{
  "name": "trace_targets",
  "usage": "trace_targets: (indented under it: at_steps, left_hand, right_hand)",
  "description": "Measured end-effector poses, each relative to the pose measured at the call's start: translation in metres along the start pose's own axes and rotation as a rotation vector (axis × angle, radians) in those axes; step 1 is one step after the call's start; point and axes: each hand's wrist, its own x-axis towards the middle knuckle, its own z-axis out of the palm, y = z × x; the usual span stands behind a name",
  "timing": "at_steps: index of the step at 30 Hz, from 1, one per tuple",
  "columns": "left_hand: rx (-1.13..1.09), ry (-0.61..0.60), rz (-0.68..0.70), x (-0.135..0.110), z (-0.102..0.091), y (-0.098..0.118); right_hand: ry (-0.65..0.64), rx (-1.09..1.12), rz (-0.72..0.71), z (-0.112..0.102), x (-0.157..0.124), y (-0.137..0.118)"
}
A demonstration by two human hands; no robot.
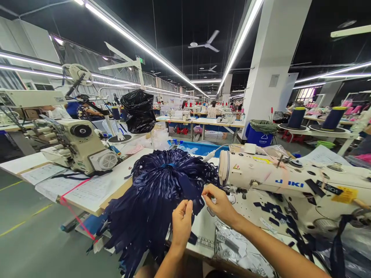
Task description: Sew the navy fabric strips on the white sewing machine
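Navy strips (145, 200) heaped beside the JUKI machine (261, 175)

Head view: the strips lie in a thick bundle across the table edge, gathered at the top by a blue tie (168, 165), their lower ends hanging over the front. The left hand (182, 221) is in front of the bundle, its fingers curled and thumb drawn in close. The right hand (218, 202) is just beside it, between bundle and machine, with thumb and fingertips in a narrow pinch. I cannot tell whether either hand grips a strip or thread.

Below the right forearm lie white labels (238, 251), next to a ruler (205, 242). Small navy pieces (269, 208) are scattered by the machine. On the left stands a second machine (78, 144), with a pink ribbon (75, 188) near it.
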Motion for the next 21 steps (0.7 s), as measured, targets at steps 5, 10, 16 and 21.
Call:
trace_targets:
  at_steps: [5, 10, 16, 21]
  left_hand:
    - [-0.099, 0.014, -0.023, 0.000, 0.001, 0.000]
    - [-0.147, 0.036, -0.060, -0.002, 0.000, 0.000]
    - [-0.166, 0.064, -0.067, -0.004, -0.004, 0.002]
    - [-0.129, 0.095, -0.020, -0.004, -0.002, 0.001]
  right_hand:
    - [0.035, -0.209, -0.273, 0.004, -0.002, -0.009]
    - [0.043, -0.232, -0.250, 0.011, -0.001, -0.007]
    - [0.069, -0.278, -0.269, 0.015, -0.002, -0.010]
    - [0.113, -0.296, -0.294, 0.017, -0.004, -0.016]
